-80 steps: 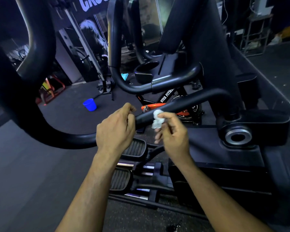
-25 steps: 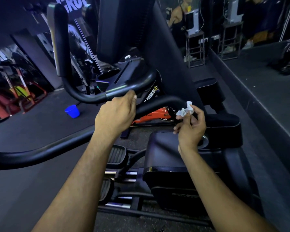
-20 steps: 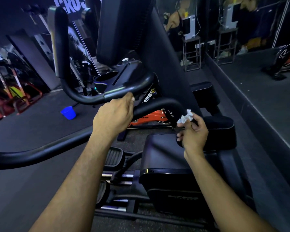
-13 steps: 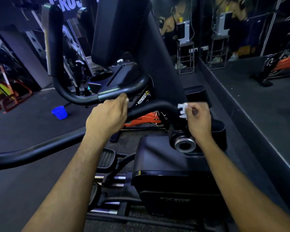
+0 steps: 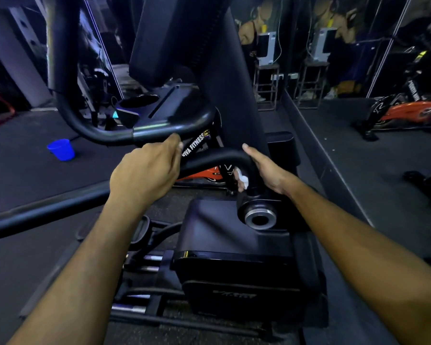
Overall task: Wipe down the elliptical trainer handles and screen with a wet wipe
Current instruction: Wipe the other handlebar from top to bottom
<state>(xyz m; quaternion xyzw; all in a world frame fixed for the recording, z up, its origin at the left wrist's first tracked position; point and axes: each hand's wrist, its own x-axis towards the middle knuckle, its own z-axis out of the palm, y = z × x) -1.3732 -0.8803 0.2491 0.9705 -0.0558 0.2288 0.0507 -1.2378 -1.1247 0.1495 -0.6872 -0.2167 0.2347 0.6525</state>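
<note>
Since half a second ago my right hand (image 5: 266, 168) has wrapped the wet wipe (image 5: 243, 179) around the handle (image 5: 224, 158) bend, fingers curled pinching it; I should maintain full contact while sliding downward.

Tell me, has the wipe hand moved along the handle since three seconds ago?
Yes. The right hand with the wet wipe has moved down the handle, past its bend, toward the pivot hub.

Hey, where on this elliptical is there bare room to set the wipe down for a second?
The flat black housing top, between the handle pivot and the pedals, looks bare. The console tray also looks free. It is crowded where the right hand wraps the wipe around the handle bend.
</note>
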